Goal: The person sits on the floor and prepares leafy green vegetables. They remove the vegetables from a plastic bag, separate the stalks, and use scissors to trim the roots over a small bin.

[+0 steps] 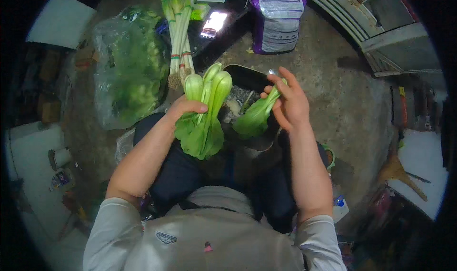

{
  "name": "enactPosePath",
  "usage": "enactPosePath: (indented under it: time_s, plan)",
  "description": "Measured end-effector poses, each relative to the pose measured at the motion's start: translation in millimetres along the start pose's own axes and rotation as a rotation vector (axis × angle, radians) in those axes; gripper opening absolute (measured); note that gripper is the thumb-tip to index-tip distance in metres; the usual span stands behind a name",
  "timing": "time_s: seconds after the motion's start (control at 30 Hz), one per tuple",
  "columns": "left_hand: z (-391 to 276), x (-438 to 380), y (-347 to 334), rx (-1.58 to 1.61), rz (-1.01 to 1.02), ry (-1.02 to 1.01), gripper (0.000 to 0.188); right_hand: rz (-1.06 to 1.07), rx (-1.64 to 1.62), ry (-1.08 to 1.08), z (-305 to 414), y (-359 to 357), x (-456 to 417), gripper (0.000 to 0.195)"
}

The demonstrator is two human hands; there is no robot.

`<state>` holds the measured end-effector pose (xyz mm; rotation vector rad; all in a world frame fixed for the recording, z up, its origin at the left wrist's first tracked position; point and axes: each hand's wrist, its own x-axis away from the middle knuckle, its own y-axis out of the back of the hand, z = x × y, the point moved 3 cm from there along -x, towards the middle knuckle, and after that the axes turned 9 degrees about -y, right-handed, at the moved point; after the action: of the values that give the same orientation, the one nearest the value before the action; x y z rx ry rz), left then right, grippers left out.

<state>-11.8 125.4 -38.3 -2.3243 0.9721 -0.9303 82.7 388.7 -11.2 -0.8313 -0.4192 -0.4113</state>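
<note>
In my left hand (185, 108) is a bunch of bok choy (210, 110), its pale stem ends up and its green leaves hanging toward my lap. The thumb lies across the stems. My right hand (291, 99) pinches a single bok choy leaf (262, 112) by its stalk, with the blade pointing down and left. Beneath both hands, between my knees, stands a dark bin (246, 73) with scraps and a crumpled clear lining inside. Part of the bin is hidden by the hands and leaves.
A clear plastic bag of green vegetables (130, 71) lies at left. Bundled scallions (178, 39), tied with bands, rest against a dark surface holding a lit phone (214, 24). A purple and white sack (278, 23) stands beyond the bin. Metal-framed shutters (389, 39) edge the upper right.
</note>
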Motion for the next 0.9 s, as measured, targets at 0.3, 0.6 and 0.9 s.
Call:
enactPosePath:
  time_s: [0.3,0.6,0.9]
  plan:
    - [4.2,-3.6,1.2,-0.001,-0.031,0.024,0.069,0.015,-0.069,-0.066,-3.3,-1.3,-4.4,0.052]
    - [5.6,-3.4,-1.5,0.000,-0.010,0.054,0.072,-0.042,-0.021,-0.005,-4.5,6.3,-8.7,0.038]
    - [6.0,-2.0,-3.4,0.023,0.012,0.018,0.072,-0.147,0.101,0.021,-11.5,1.8,-8.5,0.025]
